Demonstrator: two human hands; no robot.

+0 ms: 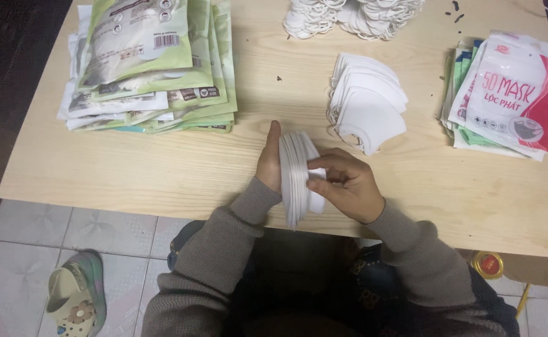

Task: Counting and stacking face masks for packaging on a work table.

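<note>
Between the two hands: a stack of white masks [297, 176] on edge.
Left hand [269, 163] flat against one face, right hand [344, 185] pinching the other; long axis runs away from the person.

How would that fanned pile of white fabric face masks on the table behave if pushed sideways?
The fanned pile of white fabric masks probably slides apart, since its layers already lie offset. Each looks thin and soft, so likely floppy and light. The smooth pale wooden table would likely give little grip.
</note>
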